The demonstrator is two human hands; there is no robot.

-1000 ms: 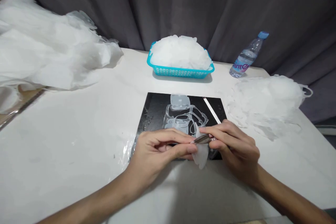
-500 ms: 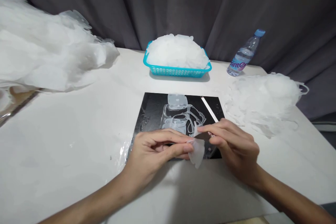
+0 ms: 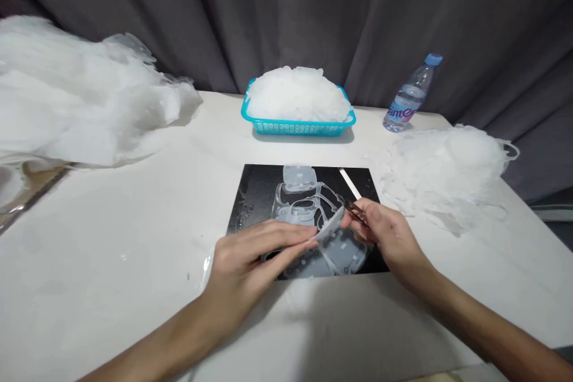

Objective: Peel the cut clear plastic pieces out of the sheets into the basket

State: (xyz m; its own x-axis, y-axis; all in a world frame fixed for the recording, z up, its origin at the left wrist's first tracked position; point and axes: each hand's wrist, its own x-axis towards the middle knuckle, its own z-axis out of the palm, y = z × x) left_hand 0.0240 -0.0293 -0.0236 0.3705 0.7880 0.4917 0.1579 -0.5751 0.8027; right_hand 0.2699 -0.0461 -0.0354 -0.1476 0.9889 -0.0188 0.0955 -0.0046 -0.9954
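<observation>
Between the thumb and fingers of my left hand is the edge of a translucent white film piece, tilted up. My right hand grips dark tweezers, their slim prongs pointing to the upper left, close to the film's far end. Whether the prongs touch the film, I cannot tell. Beneath both hands a black board carries translucent cut sheets, among them a rounded piece at the top and a dotted sheet near the front. A thin white strip lies at the board's upper right.
A blue basket heaped with white pieces stands behind the board. A large pile of white film is at left, a smaller heap at right. A water bottle stands at the back right, before a grey curtain.
The small film piece that hung below my fingers is now angled up to the right. My right hand has turned, its tweezers now pointing up-left. The dotted sheet on the board has come into sight.
</observation>
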